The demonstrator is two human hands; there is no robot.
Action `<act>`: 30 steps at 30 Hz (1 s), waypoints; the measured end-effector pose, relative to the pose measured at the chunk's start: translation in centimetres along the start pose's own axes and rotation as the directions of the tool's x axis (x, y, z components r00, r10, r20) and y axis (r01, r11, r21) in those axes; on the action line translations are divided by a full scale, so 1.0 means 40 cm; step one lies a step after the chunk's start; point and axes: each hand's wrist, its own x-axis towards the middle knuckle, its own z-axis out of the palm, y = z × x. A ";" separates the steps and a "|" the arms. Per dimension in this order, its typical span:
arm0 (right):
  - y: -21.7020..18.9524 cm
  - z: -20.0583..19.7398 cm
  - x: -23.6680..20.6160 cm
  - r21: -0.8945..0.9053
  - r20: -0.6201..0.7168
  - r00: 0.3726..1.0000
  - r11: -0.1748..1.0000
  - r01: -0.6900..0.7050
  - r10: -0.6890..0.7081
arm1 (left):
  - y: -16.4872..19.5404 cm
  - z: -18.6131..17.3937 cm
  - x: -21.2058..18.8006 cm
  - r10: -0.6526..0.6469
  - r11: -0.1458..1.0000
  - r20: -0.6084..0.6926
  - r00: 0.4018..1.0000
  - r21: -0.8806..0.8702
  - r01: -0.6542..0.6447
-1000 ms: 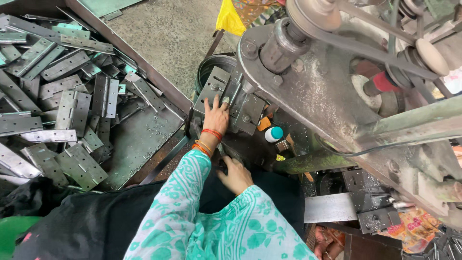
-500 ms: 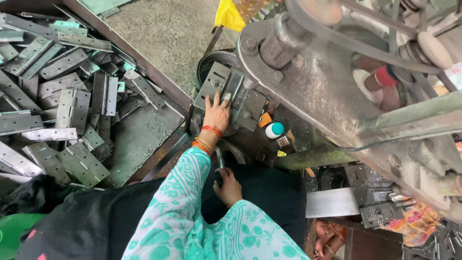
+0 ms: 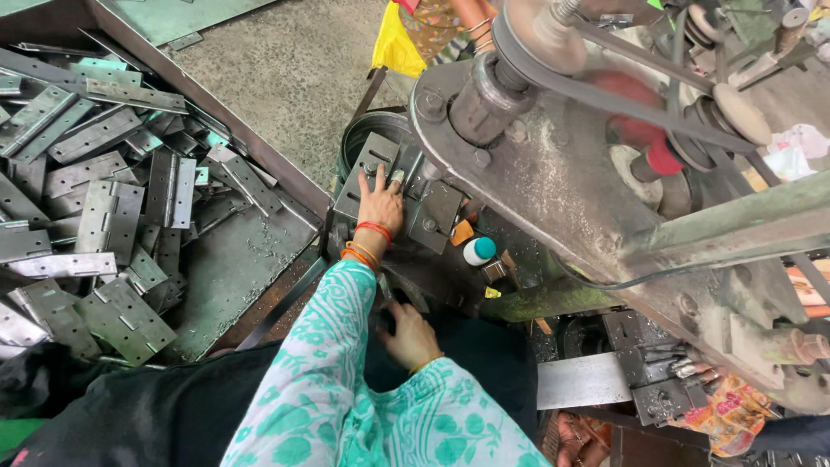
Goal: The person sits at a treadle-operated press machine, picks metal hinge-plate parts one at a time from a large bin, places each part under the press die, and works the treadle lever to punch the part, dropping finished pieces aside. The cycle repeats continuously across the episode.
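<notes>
Since a moment ago, my right hand [image 3: 413, 335] has slid lower, toward my lap, while my left hand [image 3: 379, 206] stays pressed flat on the metal hinge plate [image 3: 373, 169] sitting on the press bed. My left fingers are spread wide over the plate, gripping nothing; orange and red bangles [image 3: 367, 244] circle that wrist. My right hand sits at six o'clock from the left, fingers curled against a dark machine part; I cannot tell whether it grips anything. At nine o'clock, a tray [image 3: 226, 275] holds a heap of grey hinges [image 3: 95, 207]. At three o'clock from my left hand stands a small white bottle with a teal cap [image 3: 477, 251], under the belt-driven press [image 3: 596, 173].
</notes>
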 end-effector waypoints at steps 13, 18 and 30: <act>-0.012 0.082 -0.060 0.088 0.021 0.996 0.992 -0.092 0.091 | -0.003 -0.016 0.000 0.004 1.000 0.000 1.000 -0.012 -0.004; -0.033 -0.029 -0.024 0.017 0.080 0.995 0.997 -0.069 0.067 | -0.003 -0.025 -0.018 0.028 1.000 -0.038 0.999 0.015 -0.028; -0.048 -0.068 -0.003 0.016 0.065 0.997 0.999 -0.039 0.038 | -0.060 -0.068 -0.360 0.245 0.969 -0.215 0.945 0.077 -0.234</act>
